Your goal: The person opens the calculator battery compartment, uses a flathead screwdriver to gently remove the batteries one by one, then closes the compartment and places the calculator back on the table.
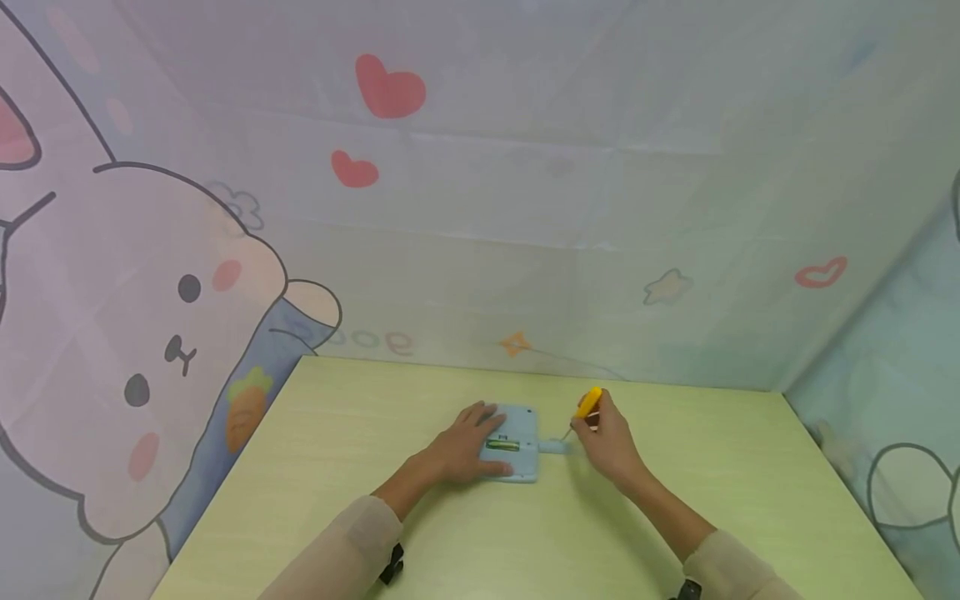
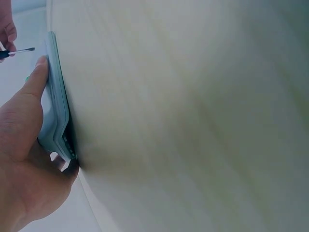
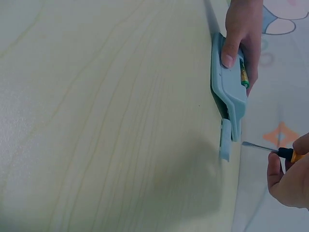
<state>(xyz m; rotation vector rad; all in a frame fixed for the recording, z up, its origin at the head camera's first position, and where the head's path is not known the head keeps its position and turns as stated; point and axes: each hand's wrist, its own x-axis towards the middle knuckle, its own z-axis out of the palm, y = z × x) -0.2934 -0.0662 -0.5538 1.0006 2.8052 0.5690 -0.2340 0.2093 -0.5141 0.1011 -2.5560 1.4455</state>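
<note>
A light-blue calculator (image 1: pixel 517 421) lies on its face on the table, its back up and a green battery (image 1: pixel 502 445) showing in the open slot. My left hand (image 1: pixel 457 450) grips its left part, thumb (image 3: pixel 230 53) on the back and fingers round the other side. Between my right hand's fingers (image 1: pixel 611 446) is a yellow-handled screwdriver (image 1: pixel 589 403), its flat metal tip (image 3: pixel 252 145) pointing left toward the calculator. Beside the calculator's right edge is a small light-blue piece (image 1: pixel 554 447), like a battery cover. The screwdriver tip is close over that piece in the head view.
The pale wooden table (image 1: pixel 360 433) reaches back to a printed cloth (image 1: pixel 465 275) with a rabbit, hearts and stars. More cloth (image 1: pixel 900 417) hangs along the right edge. A dark strap device (image 1: pixel 392 564) sits at the left sleeve.
</note>
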